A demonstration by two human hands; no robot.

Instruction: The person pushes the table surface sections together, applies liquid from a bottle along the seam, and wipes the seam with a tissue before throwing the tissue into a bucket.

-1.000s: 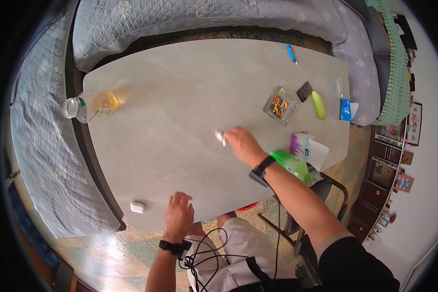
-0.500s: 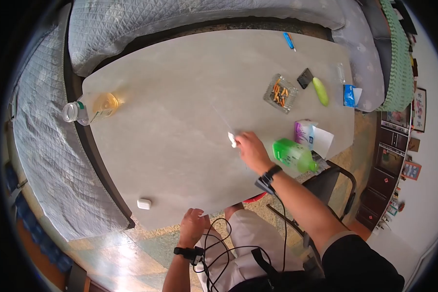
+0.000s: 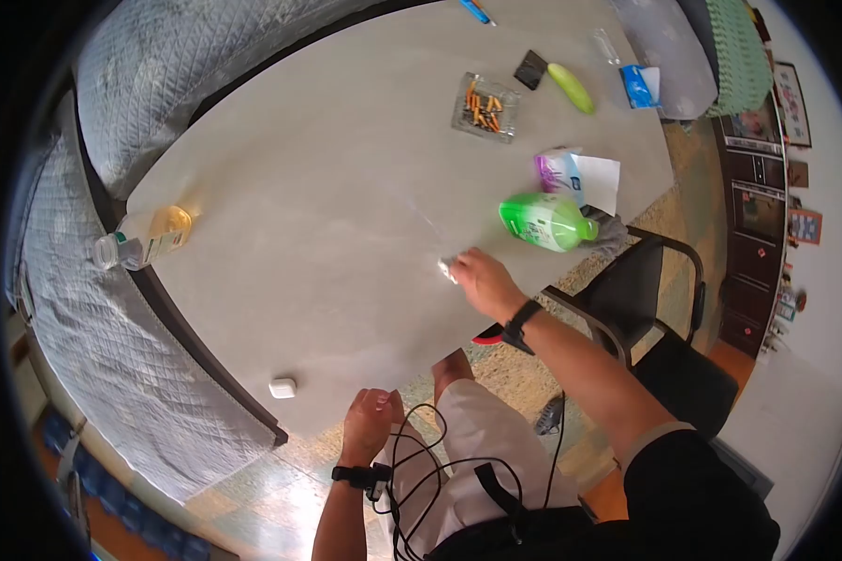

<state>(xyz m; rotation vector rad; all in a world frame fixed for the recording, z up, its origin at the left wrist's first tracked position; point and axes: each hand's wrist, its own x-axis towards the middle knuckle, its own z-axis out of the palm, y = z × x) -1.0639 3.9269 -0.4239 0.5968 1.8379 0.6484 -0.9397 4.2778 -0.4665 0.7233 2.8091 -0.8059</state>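
My right hand pinches a small white wad, perhaps tissue, against the grey tabletop. A faint wet-looking streak runs up and left from it. My left hand is at the table's front edge above my lap, its fingers curled, and whatever they may hold is hidden. To its left lies a white rounded case. The green bottle lies on its side beyond my right hand, beside the purple and white tissue pack.
A glass ashtray with butts, a dark flat box, a green cucumber-like vegetable and a blue packet are at the far right. A bottle of amber liquid stands at the left edge. Black chairs are at right.
The view has turned and shifted, so the table's objects sit differently in frame. My right hand has moved slightly nearer to me with the white wad. My left hand has drawn back to the table edge.
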